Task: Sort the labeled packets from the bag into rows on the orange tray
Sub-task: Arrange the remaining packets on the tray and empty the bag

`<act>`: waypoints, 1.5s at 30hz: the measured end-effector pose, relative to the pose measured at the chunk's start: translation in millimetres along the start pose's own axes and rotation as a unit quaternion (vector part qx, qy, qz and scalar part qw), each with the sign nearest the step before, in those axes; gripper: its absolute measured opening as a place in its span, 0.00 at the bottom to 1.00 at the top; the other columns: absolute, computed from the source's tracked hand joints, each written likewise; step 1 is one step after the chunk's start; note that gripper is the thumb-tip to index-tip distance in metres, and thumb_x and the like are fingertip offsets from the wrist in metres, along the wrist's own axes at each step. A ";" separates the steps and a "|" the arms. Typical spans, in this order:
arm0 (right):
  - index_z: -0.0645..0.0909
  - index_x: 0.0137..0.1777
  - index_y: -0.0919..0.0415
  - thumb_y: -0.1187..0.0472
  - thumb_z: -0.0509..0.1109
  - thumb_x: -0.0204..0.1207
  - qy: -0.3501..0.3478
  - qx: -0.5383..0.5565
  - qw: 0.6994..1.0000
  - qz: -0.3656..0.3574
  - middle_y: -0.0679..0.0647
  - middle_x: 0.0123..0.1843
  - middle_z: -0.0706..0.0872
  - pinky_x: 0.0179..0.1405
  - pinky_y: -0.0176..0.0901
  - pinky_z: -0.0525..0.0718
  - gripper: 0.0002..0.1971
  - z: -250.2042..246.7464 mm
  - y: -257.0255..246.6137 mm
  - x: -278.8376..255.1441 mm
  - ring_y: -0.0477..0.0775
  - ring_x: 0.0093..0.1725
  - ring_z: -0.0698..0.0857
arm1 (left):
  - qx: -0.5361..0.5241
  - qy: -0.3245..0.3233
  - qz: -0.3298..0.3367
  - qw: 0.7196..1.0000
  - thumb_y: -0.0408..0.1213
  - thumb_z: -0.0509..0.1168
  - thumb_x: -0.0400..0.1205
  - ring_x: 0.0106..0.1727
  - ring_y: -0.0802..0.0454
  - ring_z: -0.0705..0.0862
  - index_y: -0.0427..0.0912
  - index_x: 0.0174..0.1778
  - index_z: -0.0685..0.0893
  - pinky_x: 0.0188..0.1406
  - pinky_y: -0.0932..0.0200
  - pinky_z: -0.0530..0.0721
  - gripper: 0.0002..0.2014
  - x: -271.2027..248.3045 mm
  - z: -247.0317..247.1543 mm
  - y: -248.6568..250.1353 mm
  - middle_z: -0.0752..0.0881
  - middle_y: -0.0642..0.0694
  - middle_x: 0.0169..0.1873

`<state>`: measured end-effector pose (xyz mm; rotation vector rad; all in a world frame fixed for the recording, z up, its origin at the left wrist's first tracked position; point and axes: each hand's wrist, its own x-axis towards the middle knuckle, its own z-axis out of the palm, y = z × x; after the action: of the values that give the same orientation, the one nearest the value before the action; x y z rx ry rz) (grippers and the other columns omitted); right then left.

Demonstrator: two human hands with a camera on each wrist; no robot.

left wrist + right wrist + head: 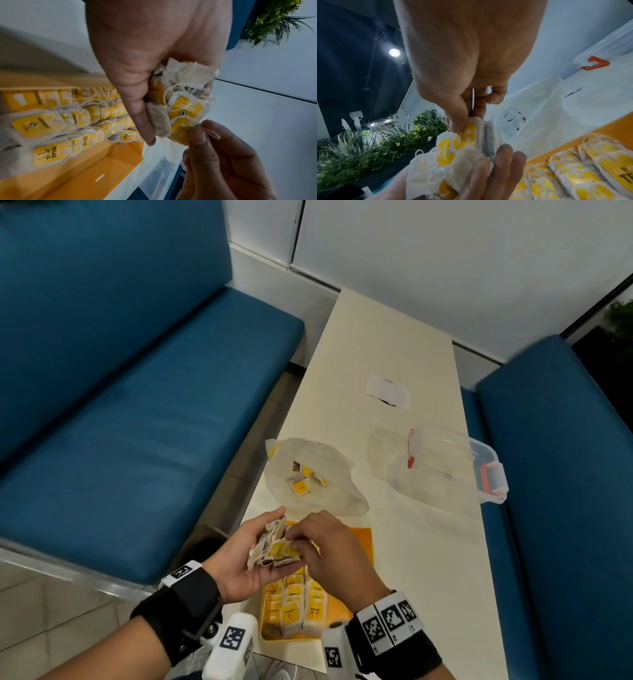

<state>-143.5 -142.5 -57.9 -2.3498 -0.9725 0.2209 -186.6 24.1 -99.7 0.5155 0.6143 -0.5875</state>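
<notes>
The left hand [239, 559] cups a bundle of packets [274, 546] above the orange tray [359, 539]; their count cannot be told. The right hand [329, 546] pinches one packet [180, 129] of that bundle. On the tray, three rows of packets [294, 604] read "MOMENT", "RELAX", "TEA". Beyond the tray, one bag [315, 474] lies on the desk [394, 337]. One clear container [455, 463] sits right of the bag.

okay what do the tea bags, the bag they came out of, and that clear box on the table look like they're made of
Tea bags: thin matte filter paper with dark leaf showing through, cotton-like strings, glossy yellow card tags.
Bag: probably thin translucent plastic film; it crumples and its contents show through.
Clear box: rigid transparent plastic with smooth glossy walls and orange-red plastic clips.
</notes>
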 end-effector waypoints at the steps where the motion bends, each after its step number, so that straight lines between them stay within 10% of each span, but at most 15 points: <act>1: 0.87 0.52 0.53 0.61 0.69 0.78 0.004 0.009 1.000 0.009 0.46 0.47 0.88 0.52 0.39 0.77 0.07 -0.7 0.3 0.2 0.46 0.52 0.80 | 0.002 -0.001 0.002 1.000 0.50 0.69 0.83 0.42 0.40 0.92 0.34 0.46 0.92 0.60 0.42 0.85 0.20 -0.8 0.1 -0.3 0.89 0.33 0.44; 16: 0.84 0.48 0.59 0.72 0.71 0.79 0.090 0.279 0.928 0.228 0.59 0.37 0.90 0.36 0.45 0.86 0.07 -28.8 18.0 -8.9 0.56 0.36 0.91 | -0.026 -0.023 -0.009 0.999 0.52 0.70 0.81 0.57 0.33 0.91 0.26 0.65 0.87 0.57 0.41 0.87 0.30 -0.8 -17.0 3.3 0.84 0.23 0.67; 28: 0.83 0.45 0.66 0.76 0.67 0.79 0.082 0.246 0.890 0.376 0.57 0.36 0.90 0.28 0.41 0.83 0.07 -13.7 66.4 -39.9 0.52 0.31 0.90 | -0.033 -0.025 -0.029 0.999 0.52 0.72 0.80 0.55 0.33 0.92 0.26 0.77 0.77 0.56 0.41 0.89 0.37 0.5 -19.4 2.5 0.81 0.23 0.70; 37: 0.79 0.45 0.58 0.73 0.63 0.76 0.004 0.131 0.878 0.461 0.57 0.34 0.90 0.32 0.44 0.87 0.09 11.4 81.7 -34.7 0.51 0.28 0.89 | -0.020 -0.018 -0.035 0.999 0.52 0.72 0.80 0.56 0.32 0.92 0.27 0.79 0.74 0.58 0.40 0.87 0.38 1.8 -17.2 1.8 0.82 0.24 0.70; 45: 0.78 0.45 0.54 0.64 0.72 0.68 0.004 0.094 0.870 0.484 0.57 0.45 0.91 0.51 0.52 0.89 0.09 35.3 92.3 -19.6 0.62 0.47 0.90 | -0.007 -0.012 -0.031 0.999 0.52 0.71 0.81 0.58 0.31 0.91 0.27 0.77 0.77 0.58 0.41 0.87 0.37 2.1 -17.9 2.0 0.83 0.24 0.69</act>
<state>-115.4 -192.4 -140.8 -2.4343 0.3144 0.6460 -190.7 35.5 -113.2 0.4770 0.6125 -0.6477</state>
